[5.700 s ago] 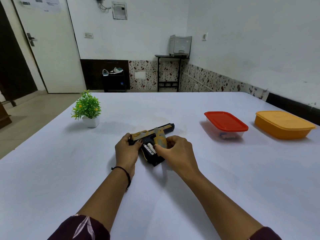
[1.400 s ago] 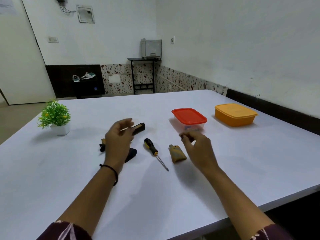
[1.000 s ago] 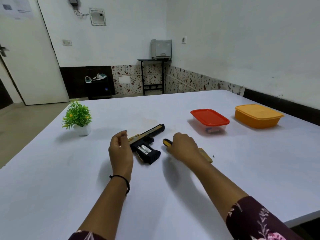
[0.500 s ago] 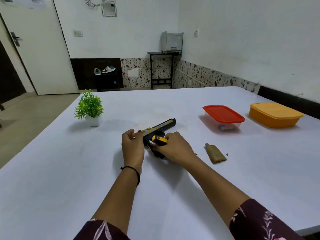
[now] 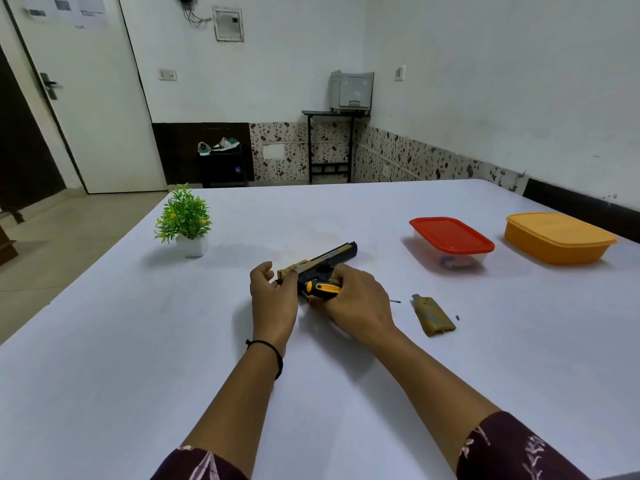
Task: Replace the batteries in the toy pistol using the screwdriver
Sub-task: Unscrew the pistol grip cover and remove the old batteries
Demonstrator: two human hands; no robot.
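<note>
Pinching the toy pistol's [image 5: 325, 259] rear in my left hand [image 5: 272, 296] to steady it on the desk [image 5: 138, 341], I curl my right hand [image 5: 356, 299] round the screwdriver [image 5: 322, 288] above its grip.

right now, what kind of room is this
Probably a plain home or small-office room: a large white table, a printer on a black stand in the corner, and shoes on a low shelf.

Black-and-tan toy pistol [image 5: 325, 259] flat on its side, barrel pointing away right, yellow-black screwdriver [image 5: 320, 288] held over its grip, tan grip cover [image 5: 433, 315] detached, lying apart to its right
</note>
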